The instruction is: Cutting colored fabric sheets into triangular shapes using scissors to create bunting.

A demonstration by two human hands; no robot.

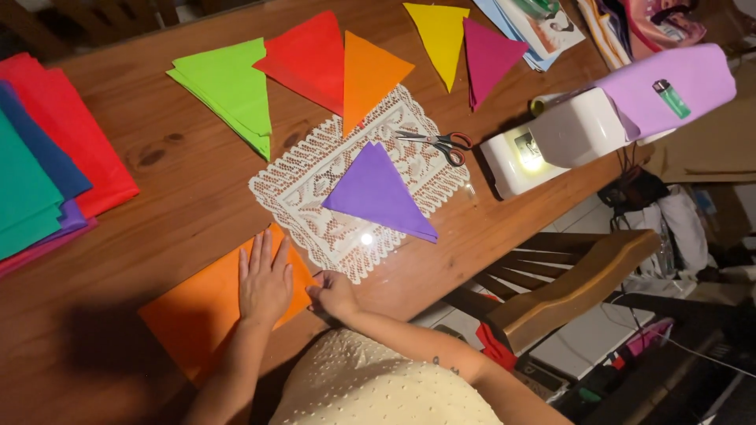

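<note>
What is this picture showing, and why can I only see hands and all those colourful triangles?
The camera sits on a person's head and looks down, so you see only their arms and hands, not a machine. The left hand lies flat on an orange sheet on the wooden table. The right hand pinches the sheet's edge beside it.

Further up lies a white lace mat with a purple triangle on it and scissors at its edge. Beyond are more triangles: green, red, orange, yellow and pink. On the left is a stack of coloured sheets. On the right stands a white sewing machine with its little lamp on, and below it a wooden chair.
</note>
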